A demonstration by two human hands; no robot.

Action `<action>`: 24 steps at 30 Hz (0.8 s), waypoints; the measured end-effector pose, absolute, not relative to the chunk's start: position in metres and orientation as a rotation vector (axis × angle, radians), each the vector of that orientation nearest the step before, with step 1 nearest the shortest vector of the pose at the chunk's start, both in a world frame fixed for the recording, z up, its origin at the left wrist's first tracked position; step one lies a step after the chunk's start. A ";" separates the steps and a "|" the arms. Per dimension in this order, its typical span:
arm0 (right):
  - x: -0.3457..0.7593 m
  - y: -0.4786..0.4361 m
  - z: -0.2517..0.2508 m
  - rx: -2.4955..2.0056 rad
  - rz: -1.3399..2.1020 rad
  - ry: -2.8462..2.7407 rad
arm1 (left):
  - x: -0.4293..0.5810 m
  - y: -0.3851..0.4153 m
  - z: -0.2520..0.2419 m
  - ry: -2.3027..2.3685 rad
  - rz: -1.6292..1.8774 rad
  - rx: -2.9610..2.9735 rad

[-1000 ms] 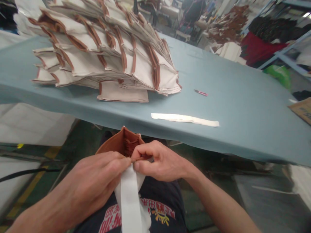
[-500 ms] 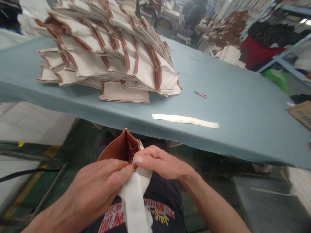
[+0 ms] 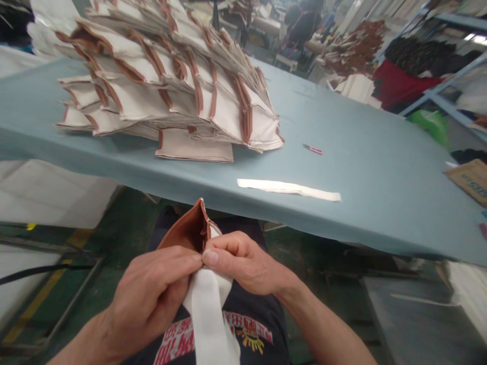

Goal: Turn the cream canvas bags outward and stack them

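Over my lap, just in front of the table edge, is a brown and white fabric piece (image 3: 186, 230), its brown side opened toward me. My left hand (image 3: 160, 284) pinches its edge from the left. Close against those fingertips, my right hand (image 3: 243, 261) grips the same edge with thumb and bent fingers. A wide white strip (image 3: 207, 309) hangs down from beneath my fingertips over my dark printed apron (image 3: 258, 314). The fingers hide the spot where strip and fabric meet.
A blue-green table (image 3: 365, 172) carries a large pile of white pieces with brown edges (image 3: 224, 96), a flat white strip (image 3: 285, 187) and small pink-handled snips (image 3: 313, 149). A cardboard piece (image 3: 470, 180) lies at the right edge. Shelving (image 3: 449, 104) stands behind.
The brown fabric's opening has narrowed and its tip has shifted slightly right. My right hand has moved a little left, its fingers more curled. The hanging strip has shifted slightly.
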State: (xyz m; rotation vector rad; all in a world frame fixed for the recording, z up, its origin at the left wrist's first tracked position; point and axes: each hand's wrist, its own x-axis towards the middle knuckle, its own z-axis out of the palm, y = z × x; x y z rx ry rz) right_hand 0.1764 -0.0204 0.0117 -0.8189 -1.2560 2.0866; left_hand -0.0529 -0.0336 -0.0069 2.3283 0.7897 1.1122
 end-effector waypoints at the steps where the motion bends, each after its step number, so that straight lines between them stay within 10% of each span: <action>1: 0.177 -0.021 0.013 -0.823 2.093 -1.263 | -0.054 -0.034 -0.006 0.798 1.092 2.331; 24: 0.190 -0.025 0.009 -0.908 1.992 -1.160 | -0.038 -0.032 -0.034 0.784 1.216 2.332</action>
